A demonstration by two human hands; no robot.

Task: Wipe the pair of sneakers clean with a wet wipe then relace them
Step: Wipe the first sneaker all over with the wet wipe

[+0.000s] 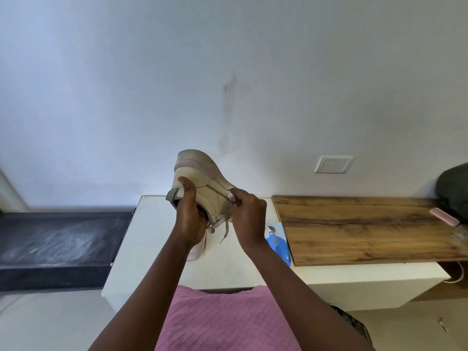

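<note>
A cream sneaker (202,183) with a pink band on its sole is held up above the white table (141,239), sole facing away and upward. My left hand (188,211) grips it at the collar, fingers inside the opening and thumb on the heel. My right hand (249,219) pinches a small white wet wipe (231,195) against the shoe's side. A grey lace end (225,230) dangles from the shoe. The second sneaker (198,249), pale pink and white, lies on the table, mostly hidden behind my left wrist.
A blue wet wipe pack (278,245) lies on the table under my right forearm. A wooden board (367,229) extends right, carrying a pink object (444,216) and a glass item (459,234). A dark bench (58,247) sits left. The wall stands close behind.
</note>
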